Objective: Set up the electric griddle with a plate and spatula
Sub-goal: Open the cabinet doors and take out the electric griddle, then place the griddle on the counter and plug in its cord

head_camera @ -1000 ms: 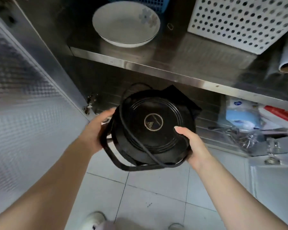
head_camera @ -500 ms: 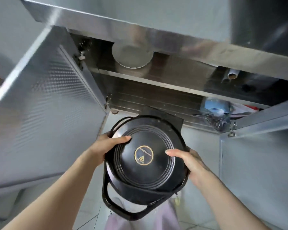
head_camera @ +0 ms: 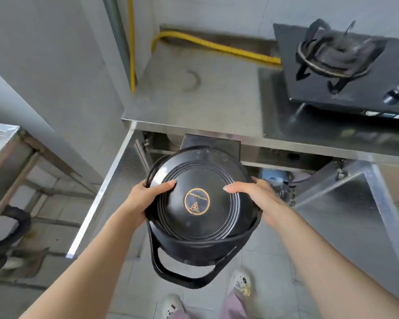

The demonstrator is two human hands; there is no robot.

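I hold a round black electric griddle (head_camera: 200,217) in front of me, below the steel counter's front edge. It has ridged rings, a gold circular emblem in its middle and a loop handle hanging at its near side. My left hand (head_camera: 145,196) grips its left rim with the thumb on top. My right hand (head_camera: 256,194) grips its right rim the same way. No plate or spatula shows in this view.
A stainless steel counter (head_camera: 205,104) lies ahead, with a black gas stove (head_camera: 339,63) at its right and a yellow gas hose (head_camera: 214,46) along the back. Cabinet doors (head_camera: 101,192) stand open below. Another steel table (head_camera: 2,143) is at the left.
I have lifted the griddle out of the lower cabinet and stood up; the view rose from the shelves with the white plate to the countertop. Both hands keep their grip.
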